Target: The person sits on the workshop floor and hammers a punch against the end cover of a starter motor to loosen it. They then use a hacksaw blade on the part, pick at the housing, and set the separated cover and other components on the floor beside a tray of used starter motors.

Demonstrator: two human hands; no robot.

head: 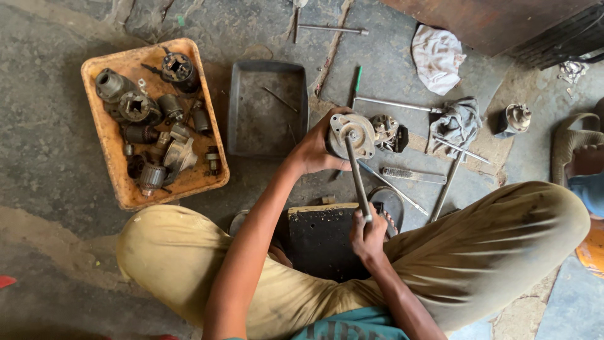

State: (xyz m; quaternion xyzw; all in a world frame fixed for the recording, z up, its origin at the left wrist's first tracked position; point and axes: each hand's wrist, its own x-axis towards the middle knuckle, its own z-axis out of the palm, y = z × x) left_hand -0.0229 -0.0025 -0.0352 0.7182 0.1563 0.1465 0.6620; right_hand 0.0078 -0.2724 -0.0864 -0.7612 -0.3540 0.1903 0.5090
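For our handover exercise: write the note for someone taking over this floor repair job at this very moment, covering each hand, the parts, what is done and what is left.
Left hand grips the round motor housing, held on its side on the floor.
Right hand holds a long metal driver, its tip on the housing's end plate.
Orange tray to the left holds stripped motor parts; grey tray is nearly bare.
Done: several units dismantled.
Left: this housing, probably still to be opened.

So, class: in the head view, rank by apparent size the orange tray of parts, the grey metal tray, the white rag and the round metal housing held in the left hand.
1. orange tray
2. grey metal tray
3. white rag
4. round metal housing, which looks only slightly smaller than the rag and is raised nearer the camera, so this last pair is unsure.
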